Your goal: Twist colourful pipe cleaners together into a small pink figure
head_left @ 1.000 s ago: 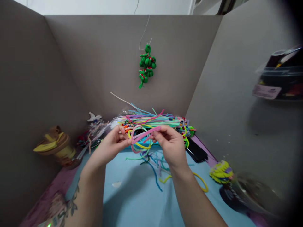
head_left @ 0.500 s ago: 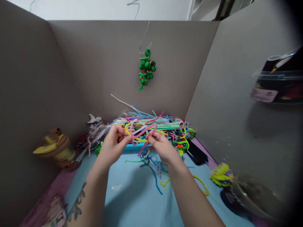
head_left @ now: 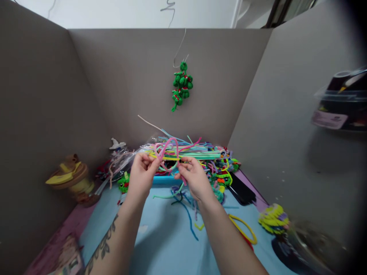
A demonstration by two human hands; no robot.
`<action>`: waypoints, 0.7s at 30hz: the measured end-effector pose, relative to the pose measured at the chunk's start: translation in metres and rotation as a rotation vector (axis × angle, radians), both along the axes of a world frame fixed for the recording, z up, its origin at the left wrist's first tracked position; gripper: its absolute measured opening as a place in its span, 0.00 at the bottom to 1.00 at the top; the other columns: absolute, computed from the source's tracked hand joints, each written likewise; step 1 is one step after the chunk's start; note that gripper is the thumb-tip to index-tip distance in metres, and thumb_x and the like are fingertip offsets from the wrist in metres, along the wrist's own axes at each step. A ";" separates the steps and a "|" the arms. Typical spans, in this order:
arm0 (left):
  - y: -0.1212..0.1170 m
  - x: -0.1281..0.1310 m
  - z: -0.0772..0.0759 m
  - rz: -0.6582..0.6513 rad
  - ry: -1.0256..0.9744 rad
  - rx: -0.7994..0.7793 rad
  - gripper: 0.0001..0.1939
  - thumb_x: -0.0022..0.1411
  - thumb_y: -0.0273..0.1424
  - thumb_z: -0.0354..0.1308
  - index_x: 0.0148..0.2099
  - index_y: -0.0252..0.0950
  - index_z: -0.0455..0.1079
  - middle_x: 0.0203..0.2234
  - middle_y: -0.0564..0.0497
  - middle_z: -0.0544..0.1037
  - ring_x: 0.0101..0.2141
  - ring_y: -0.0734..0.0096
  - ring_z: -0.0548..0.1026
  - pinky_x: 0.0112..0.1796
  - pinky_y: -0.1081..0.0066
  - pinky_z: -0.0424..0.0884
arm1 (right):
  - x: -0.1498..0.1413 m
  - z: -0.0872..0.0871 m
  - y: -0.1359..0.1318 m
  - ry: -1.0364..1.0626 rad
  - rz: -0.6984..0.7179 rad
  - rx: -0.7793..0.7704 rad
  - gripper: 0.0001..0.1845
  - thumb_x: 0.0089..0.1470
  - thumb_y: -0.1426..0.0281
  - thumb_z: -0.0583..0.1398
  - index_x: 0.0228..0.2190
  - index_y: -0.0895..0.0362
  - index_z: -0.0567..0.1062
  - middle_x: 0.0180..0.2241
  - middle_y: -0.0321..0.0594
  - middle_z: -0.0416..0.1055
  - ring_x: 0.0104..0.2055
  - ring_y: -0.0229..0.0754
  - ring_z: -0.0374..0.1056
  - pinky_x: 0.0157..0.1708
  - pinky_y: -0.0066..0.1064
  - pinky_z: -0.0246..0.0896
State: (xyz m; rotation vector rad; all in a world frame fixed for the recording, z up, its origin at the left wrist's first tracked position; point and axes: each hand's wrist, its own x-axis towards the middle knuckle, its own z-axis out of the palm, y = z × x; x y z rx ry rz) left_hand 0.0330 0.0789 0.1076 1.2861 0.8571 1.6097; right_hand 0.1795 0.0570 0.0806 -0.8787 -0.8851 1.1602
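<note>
Between my hands are looped pipe cleaners: a pink pipe cleaner (head_left: 171, 139) arches up into a loop, with a yellow pipe cleaner (head_left: 169, 158) and paler strands beside it. My left hand (head_left: 142, 172) pinches the crossing of the loops between thumb and fingers. Lower on the pink strand, near its free end, my right hand (head_left: 192, 175) has thumb and fingers closed on it. A mint green pipe cleaner end (head_left: 172, 194) hangs below. Exactly which strands lie under my fingertips is partly hidden.
Behind my hands a heap of coloured pipe cleaners (head_left: 205, 156) fills a blue tray (head_left: 164, 180). Loose cut pieces (head_left: 187, 215) lie on the blue mat (head_left: 157, 244). A black phone-like object (head_left: 242, 190) is at right. A green ornament (head_left: 182, 86) hangs from a wire against the grey panel.
My right hand has moved down and slightly left along the pink pipe cleaner. The pink strand, stretched sideways before, now bends up into a tall loop. My left hand keeps its pinch.
</note>
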 end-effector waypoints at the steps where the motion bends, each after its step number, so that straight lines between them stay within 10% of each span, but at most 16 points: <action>1: 0.001 0.000 -0.001 0.012 -0.045 -0.012 0.20 0.48 0.31 0.67 0.30 0.38 0.54 0.21 0.61 0.68 0.21 0.81 0.66 0.24 0.79 0.60 | -0.001 0.000 0.000 -0.045 0.027 -0.015 0.20 0.39 0.66 0.66 0.34 0.56 0.66 0.23 0.29 0.71 0.19 0.33 0.69 0.22 0.23 0.59; 12: 0.009 -0.010 0.001 0.078 -0.278 -0.036 0.25 0.44 0.32 0.70 0.31 0.39 0.52 0.19 0.64 0.63 0.17 0.84 0.59 0.18 0.81 0.51 | 0.009 -0.005 -0.019 -0.919 0.785 0.121 0.12 0.42 0.83 0.55 0.26 0.55 0.72 0.19 0.26 0.68 0.17 0.31 0.64 0.18 0.20 0.56; 21: 0.006 -0.005 -0.005 0.022 0.007 -0.014 0.19 0.50 0.32 0.67 0.31 0.39 0.55 0.19 0.62 0.67 0.21 0.80 0.67 0.24 0.79 0.60 | 0.023 0.004 -0.011 -1.105 -0.021 0.240 0.06 0.53 0.74 0.58 0.30 0.55 0.76 0.29 0.37 0.75 0.32 0.41 0.69 0.34 0.30 0.60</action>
